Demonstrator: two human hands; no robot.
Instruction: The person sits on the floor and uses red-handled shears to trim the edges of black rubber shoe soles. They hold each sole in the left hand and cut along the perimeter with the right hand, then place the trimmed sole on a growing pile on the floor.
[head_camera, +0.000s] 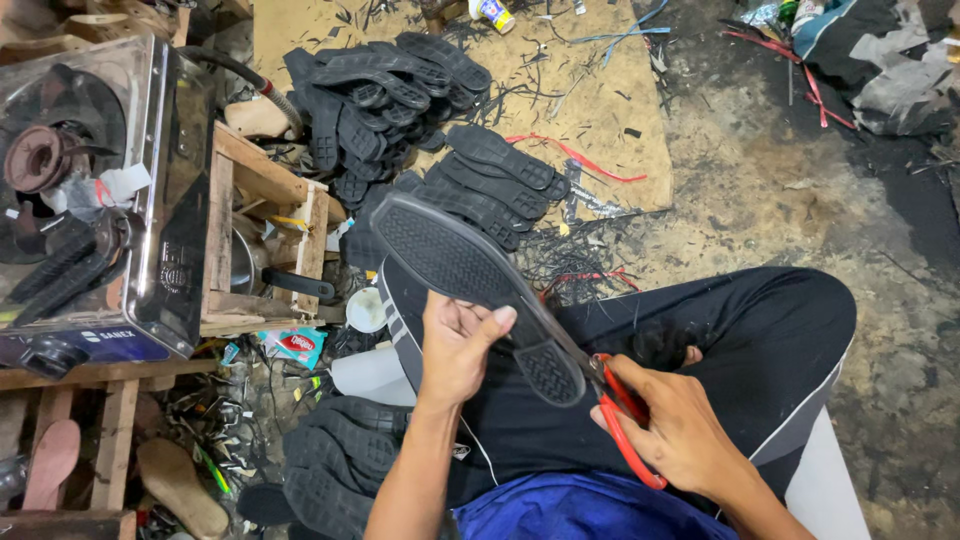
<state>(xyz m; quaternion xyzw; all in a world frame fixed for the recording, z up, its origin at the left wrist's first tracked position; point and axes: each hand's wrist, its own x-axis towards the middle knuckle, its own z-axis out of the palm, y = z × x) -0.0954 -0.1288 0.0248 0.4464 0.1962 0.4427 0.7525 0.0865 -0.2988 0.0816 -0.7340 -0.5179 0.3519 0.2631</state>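
Head view, low centre: left hand (455, 345) rises from the bottom edge, thumb and fingers pinching a black shoe sole (470, 285) at its waist. Right hand (680, 430) grips red-handled scissors (620, 410) at the sole's heel edge. Its long axis runs upper left to lower right, tread up. Farther up, stacked soles (400, 90) lie on the floor
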